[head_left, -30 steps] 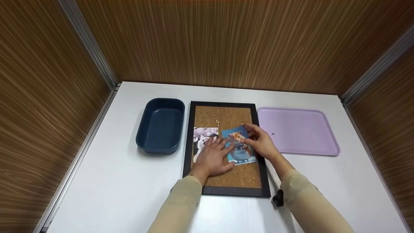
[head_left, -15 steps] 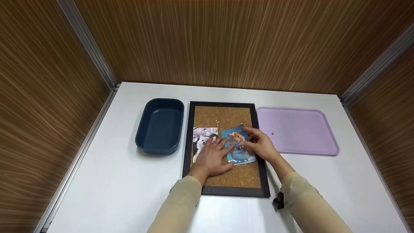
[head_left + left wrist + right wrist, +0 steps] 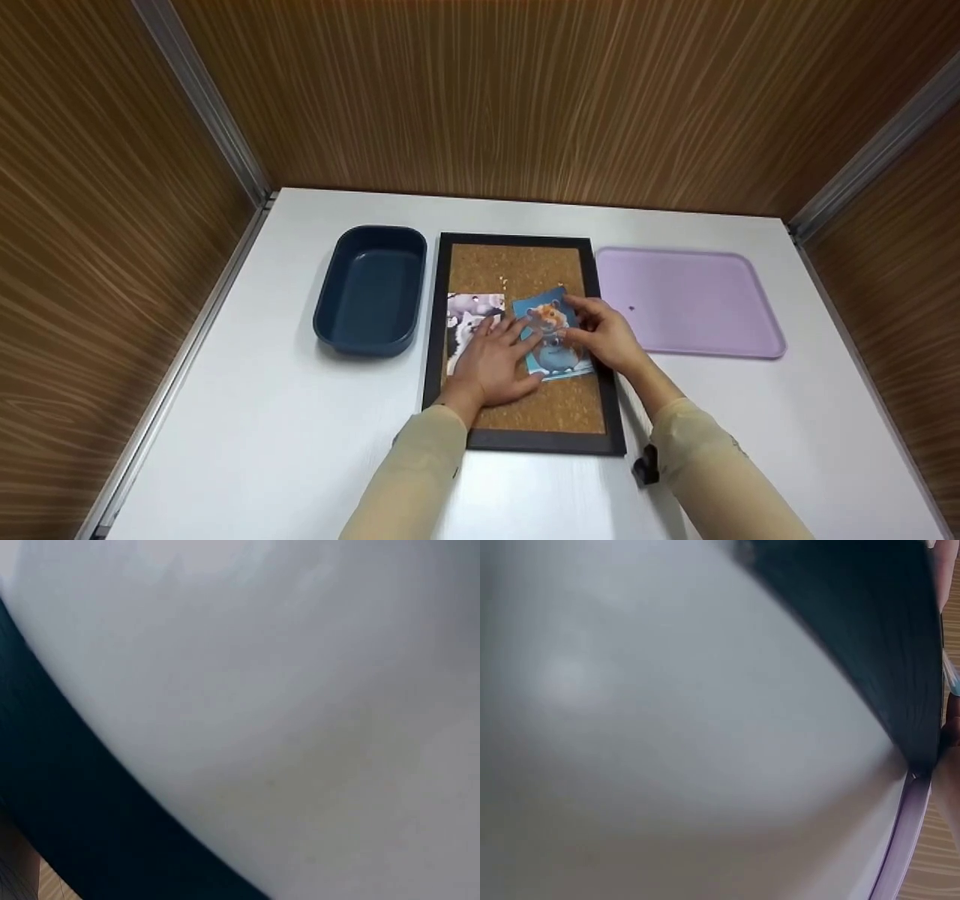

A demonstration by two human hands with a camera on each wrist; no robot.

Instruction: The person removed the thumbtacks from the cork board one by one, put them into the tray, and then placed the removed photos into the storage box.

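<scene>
While the left hand (image 3: 491,365) lies flat with its fingers spread on the cork board (image 3: 517,270), its fingertips reach onto the edge of the hamster photo (image 3: 551,337) and the heel covers part of the dog photo (image 3: 469,319) next to it. The right hand (image 3: 607,337) comes in from the other side with its fingers curled at the right edge of the hamster photo, looking like it pinches that edge or something tiny there, though I honestly can't tell which from the head view. The hamster photo sits about mid-board, tilted a bit, right half of the cork, with the dog photo just beside it on the left. There's a small pin-like speck (image 3: 504,283) on the cork above the photos, too small to be sure of. The board has a dark frame and lies flat on the white surface (image 3: 262,435). A dark blue tub (image 3: 371,289) sits just left of the board, and a lilac tray (image 3: 690,300) just right of it, with a tiny dark dot on it. Both arms wear beige sleeves (image 3: 420,472). The wrist views are basically useless, just blurry white surface (image 3: 300,690) and a dark frame edge (image 3: 870,637), plus a sliver of the lilac tray in the right one.
</scene>
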